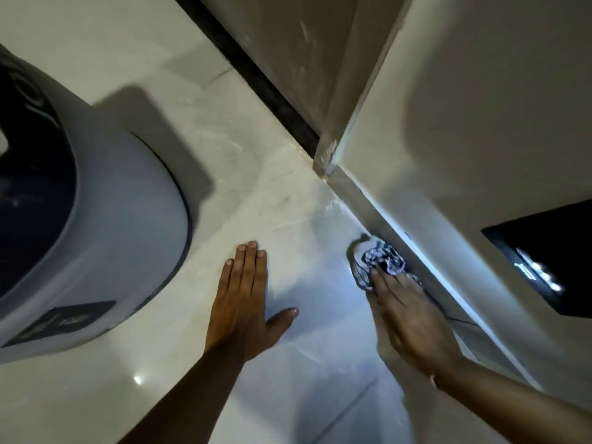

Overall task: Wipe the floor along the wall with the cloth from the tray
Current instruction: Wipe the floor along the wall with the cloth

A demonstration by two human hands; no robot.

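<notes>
The pale glossy floor (243, 193) filled most of the view, with the wall (480, 100) running along its right side and a big rounded white appliance (105, 225) well off to the left of both hands. The left hand (246, 302) lay flat on the tiles, palm down, fingers straight and together, thumb splayed out to the side, nothing in it. The right hand (413, 318) stretched forward from a low forearm, fingers extended and pressing down on the crumpled patterned cloth (381, 259) (pinned under the fingertips, not clenched in a fist). The cloth bunched just ahead of those fingertips, touching the skirting strip (416, 232) at the foot of the wall.
</notes>
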